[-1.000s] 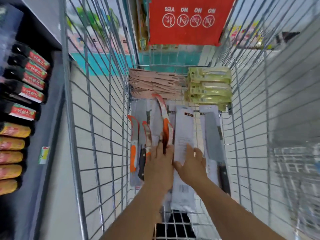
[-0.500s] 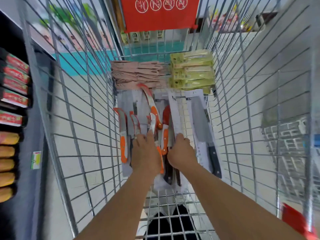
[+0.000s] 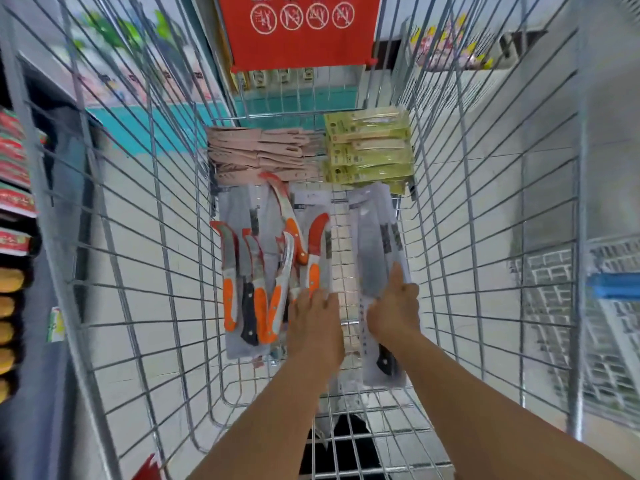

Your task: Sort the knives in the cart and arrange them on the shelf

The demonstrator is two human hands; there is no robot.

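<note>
Shelving [image 3: 20, 237] runs down the far left edge, holding rows of packets: red-labelled ones above, yellow ones below, too blurred to count or read. Next comes the wire cart [image 3: 145, 237], where all the knives lie on its floor. At the left of the floor is a cluster of curved knives [image 3: 256, 289] on grey plastic sleeves; about six orange-handled ones can be counted, with one black-handled knife [image 3: 248, 317] among them. The left hand [image 3: 313, 315] rests on the near end of this cluster, fingertips on an orange handle; whether it is grasping or only pressing cannot be told. Beyond, against the cart's far wall, sits a stack of pinkish sheathed knives [image 3: 263, 154], perhaps five or six layers. To the right, the right hand [image 3: 393, 306] is curled around a sleeved cleaver [image 3: 372, 258] with a black handle, gripping it mid-length. Behind it is a stack of green packaged knives [image 3: 369, 150], about four high, print unreadable. On the cart's far end hangs a red sign [image 3: 298, 29] showing four circled symbols, upside down, captioned YES, NO, NO, NO.
</note>
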